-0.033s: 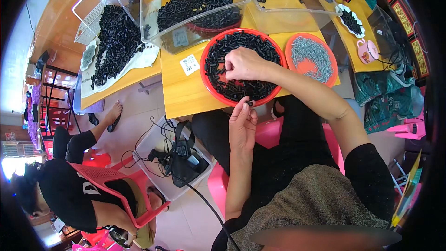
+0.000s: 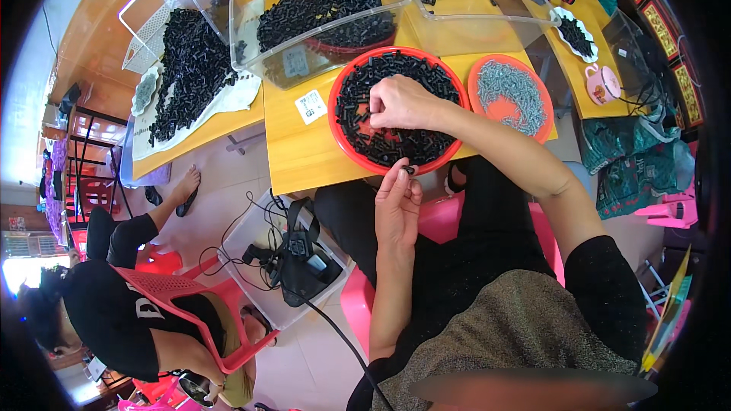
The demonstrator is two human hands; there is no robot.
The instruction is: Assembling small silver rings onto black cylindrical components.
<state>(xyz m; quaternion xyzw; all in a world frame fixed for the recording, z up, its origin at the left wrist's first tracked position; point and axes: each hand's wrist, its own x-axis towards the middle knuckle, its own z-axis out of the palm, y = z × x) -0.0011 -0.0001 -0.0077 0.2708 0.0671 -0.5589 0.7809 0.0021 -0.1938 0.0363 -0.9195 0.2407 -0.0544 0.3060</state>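
My left hand (image 2: 399,202) is raised at the near rim of a round red basin (image 2: 335,125). Its thumb and fingertips pinch a small black cylindrical piece (image 2: 409,170). Many similar black pieces (image 2: 381,154) fill the basin, and its reddish bottom shows in a gap near the middle. Over the basin, my right hand (image 2: 403,104) is closed with its fingers curled downward. Whatever lies between those fingertips is hidden from view. My right forearm reaches across from the right, over the basin's rim.
An orange-red plate (image 2: 493,113) of silvery screws stands right of the basin. Behind are clear plastic bins (image 2: 293,61), one heaped with black pieces. More pieces (image 2: 190,68) cover the left table. Below sits a box (image 2: 259,289) with cables; a seated person (image 2: 114,320) is at lower left.
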